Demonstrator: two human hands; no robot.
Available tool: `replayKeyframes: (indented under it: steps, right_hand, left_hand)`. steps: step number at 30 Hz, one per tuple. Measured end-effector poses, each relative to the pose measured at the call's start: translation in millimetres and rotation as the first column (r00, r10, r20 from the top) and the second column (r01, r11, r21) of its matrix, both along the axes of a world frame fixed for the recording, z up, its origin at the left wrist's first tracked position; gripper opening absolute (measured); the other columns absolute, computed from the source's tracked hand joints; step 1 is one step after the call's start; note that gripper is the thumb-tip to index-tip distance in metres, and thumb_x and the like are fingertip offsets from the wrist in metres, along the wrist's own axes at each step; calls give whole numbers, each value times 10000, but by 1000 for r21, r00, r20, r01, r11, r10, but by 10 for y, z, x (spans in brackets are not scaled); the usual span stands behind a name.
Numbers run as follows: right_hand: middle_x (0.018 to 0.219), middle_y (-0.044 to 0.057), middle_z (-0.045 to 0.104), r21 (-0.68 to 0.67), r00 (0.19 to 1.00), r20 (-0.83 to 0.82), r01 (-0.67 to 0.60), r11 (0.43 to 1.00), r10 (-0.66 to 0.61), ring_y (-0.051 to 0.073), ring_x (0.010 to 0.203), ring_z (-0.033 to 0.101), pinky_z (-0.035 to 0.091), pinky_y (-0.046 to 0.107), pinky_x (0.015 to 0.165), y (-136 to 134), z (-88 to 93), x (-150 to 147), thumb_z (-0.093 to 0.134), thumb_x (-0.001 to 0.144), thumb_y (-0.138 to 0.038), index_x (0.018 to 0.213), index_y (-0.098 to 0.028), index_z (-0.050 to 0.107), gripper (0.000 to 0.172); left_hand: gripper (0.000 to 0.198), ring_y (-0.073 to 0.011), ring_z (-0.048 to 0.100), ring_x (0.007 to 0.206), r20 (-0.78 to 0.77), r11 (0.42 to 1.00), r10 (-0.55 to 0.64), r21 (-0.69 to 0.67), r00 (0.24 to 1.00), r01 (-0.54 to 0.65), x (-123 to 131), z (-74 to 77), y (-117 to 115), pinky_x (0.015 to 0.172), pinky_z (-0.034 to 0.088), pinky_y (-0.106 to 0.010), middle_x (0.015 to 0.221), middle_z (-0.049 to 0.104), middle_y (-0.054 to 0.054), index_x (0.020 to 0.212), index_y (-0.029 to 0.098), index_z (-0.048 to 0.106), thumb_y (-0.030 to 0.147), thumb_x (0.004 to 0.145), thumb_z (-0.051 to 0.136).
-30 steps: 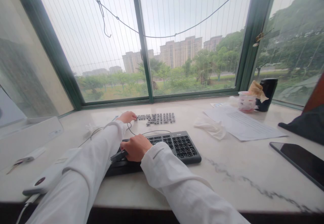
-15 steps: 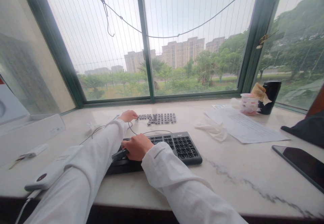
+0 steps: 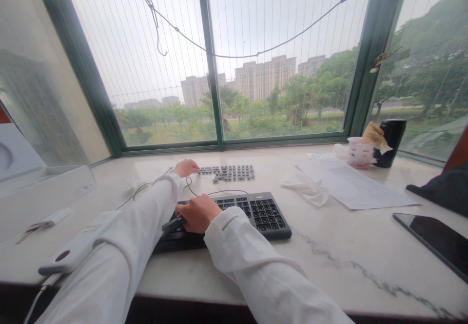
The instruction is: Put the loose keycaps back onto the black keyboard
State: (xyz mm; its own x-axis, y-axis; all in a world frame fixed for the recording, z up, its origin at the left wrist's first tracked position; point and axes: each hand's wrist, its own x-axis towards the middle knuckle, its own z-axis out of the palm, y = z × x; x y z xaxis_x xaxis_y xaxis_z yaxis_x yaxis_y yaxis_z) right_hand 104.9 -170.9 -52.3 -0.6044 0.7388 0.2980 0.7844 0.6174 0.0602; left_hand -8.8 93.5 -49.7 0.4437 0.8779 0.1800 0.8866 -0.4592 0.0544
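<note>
A black keyboard (image 3: 270, 216) lies on the pale marble sill, its right-hand key positions bare of caps. Beyond it, loose grey keycaps (image 3: 234, 172) are laid out in rows. My left hand (image 3: 186, 168) is closed at the left end of these rows; what its fingertips hold, if anything, is too small to name. Over the keyboard's left part, my right hand (image 3: 199, 213) is wrapped round a dark, narrow tool (image 3: 173, 225). My left sleeve hides the keyboard's left end.
At the left are a white power bank (image 3: 78, 246), a small white device (image 3: 54, 217) and an open white box (image 3: 47, 185). Crumpled tissue (image 3: 307, 190), printed paper (image 3: 358, 182), a cup (image 3: 360, 152), a black cylinder (image 3: 391, 143) and a phone (image 3: 433, 241) are to the right.
The view has shifted very slightly. Both hands hold nearly the same places, and nothing on the sill has visibly moved.
</note>
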Motion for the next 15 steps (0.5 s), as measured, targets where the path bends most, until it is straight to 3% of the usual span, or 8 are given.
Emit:
replayKeyframes:
  steps: [7,10,15]
  right_hand:
    - [898,96,719,9,998,-30,53,999,-53,257,819,677,448,331,699,15,99,80,546,830,-325,1096,-246,640,293]
    - [901,85,722,45,970,-210,135,990,-123,238,828,670,419,303,707,65,118,155,477,893,-309,1095,-246,634,264]
    - [757,79,690,23,762,-618,264,964,-194,212,727,629,362,279,668,248,8,262,454,915,-275,898,-208,647,205]
  left_hand:
    - [272,-222,650,1002,160,986,93,119,983,-113,-78,338,-377,864,476,-278,1054,742,-10,977,313,771,466,830,600]
    - [307,-213,646,999,301,968,134,164,944,-189,-108,477,-712,871,473,-269,1052,741,-12,994,288,767,480,848,577]
    - [311,-193,656,957,504,954,131,171,853,-248,-189,452,-1474,857,476,-268,1060,735,-31,1047,240,743,419,906,532]
